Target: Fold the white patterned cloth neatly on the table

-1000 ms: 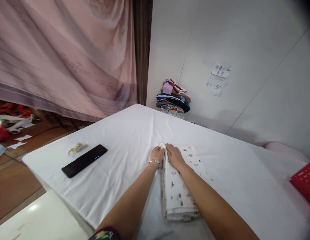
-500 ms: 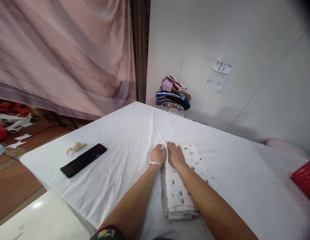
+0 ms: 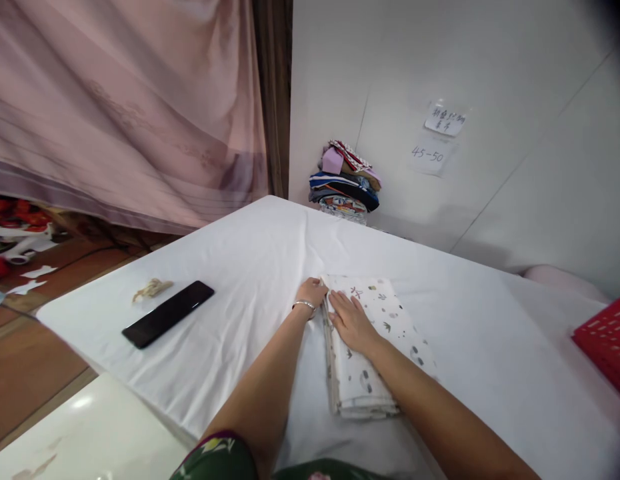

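Observation:
A white cloth (image 3: pixel 390 317) printed with small grey and green motifs lies folded in layers on the white-covered table. At its far left corner, my left hand (image 3: pixel 311 291), with a bracelet at the wrist, has its fingers closed on the cloth's edge. My right hand (image 3: pixel 354 325) rests flat on top of the fabric just right of that corner, fingers stretched out. Beneath my right forearm, part of the cloth is hidden.
On the left of the table (image 3: pixel 250 247) are a black phone (image 3: pixel 169 313) and a small beige cord bundle (image 3: pixel 153 289). A pile of folded fabrics (image 3: pixel 345 183) stands past the far edge, by the wall. A red basket (image 3: pixel 605 343) is at the right.
The cloth's far left corner, bunched up in my left hand before, now lies flatter. My right hand has slid slightly nearer to me. The view has shifted a little.

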Tool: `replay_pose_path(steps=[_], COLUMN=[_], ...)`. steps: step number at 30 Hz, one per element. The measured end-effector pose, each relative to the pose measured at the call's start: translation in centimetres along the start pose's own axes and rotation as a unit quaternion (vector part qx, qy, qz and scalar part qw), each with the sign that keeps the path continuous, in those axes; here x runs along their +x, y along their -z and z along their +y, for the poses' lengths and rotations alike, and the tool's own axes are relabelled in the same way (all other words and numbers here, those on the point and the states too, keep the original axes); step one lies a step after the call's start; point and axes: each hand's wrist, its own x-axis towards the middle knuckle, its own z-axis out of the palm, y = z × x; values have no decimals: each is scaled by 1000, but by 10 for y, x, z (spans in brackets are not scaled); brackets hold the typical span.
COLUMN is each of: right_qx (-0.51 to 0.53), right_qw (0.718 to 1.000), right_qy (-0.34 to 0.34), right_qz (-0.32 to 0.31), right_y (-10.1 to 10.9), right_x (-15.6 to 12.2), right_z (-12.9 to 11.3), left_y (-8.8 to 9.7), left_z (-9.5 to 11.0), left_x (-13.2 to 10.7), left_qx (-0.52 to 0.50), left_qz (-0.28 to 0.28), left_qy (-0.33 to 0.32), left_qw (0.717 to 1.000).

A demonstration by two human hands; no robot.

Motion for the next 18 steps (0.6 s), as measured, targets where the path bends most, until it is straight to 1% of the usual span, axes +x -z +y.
replay_pose_path(steps=[3, 5, 7, 11, 13, 15, 18], right_qx=[-7, -5, -3, -18, -36, -62, -101], right_qw=[1000, 999, 999, 999, 999, 998, 995], right_qy=[-21, -34, -34, -10, -4, 1, 5], right_qz=[-10, -23, -37, -49, -40, -18, 22], right_y=[2, 4, 8, 14, 14, 11, 4], right_x=[-4, -13, -31, -84, -110, -130, -144], right_z=[-4, -7, -10, -14, -14, -14, -13], left_y=[-1, -2, -2, -3, -3, -3, -1], left_z=[2, 2, 1, 1, 1, 1, 2], left_x=[-1, -2, -2, 0, 1, 2, 0], left_qx=[-4, -6, -6, 0, 3, 5, 9], left_qz=[-2, -5, -8, -8, -9, -14, -22], left_qy=[-3, -6, -10, -7, -4, -2, 1], left_qw=[1000, 1000, 1000, 1000, 1000, 1000, 1000])
